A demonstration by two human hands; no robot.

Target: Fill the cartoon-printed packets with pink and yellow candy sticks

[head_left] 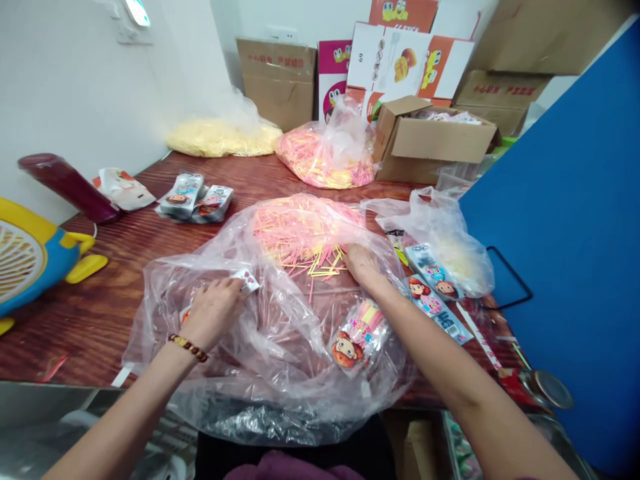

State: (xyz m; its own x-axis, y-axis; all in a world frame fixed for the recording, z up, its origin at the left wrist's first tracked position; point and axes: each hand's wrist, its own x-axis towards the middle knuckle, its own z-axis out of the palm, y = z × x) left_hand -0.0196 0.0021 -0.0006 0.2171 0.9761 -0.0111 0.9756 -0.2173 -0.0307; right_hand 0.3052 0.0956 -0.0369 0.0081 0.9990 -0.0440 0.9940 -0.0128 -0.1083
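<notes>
A big clear plastic bag (235, 347) lies spread over the wooden table (125, 253) in front of me, with a heap of thin pink and yellow sticks (295, 233) inside it. My left hand (213, 313) is closed on a small printed packet (246, 280) at the bag's left side. My right hand (363, 265) reaches into the near right edge of the stick heap, fingers curled around some sticks. A filled cartoon-printed packet (357, 337) lies in the bag just left of my right forearm.
Printed packets lie to the right (435, 293) and at the back left (195, 197). Bags of sticks (325, 157) and yellow material (223, 137) sit at the back by cardboard boxes (430, 140). A yellow-blue fan (30, 257) stands left, a blue board (575, 233) right.
</notes>
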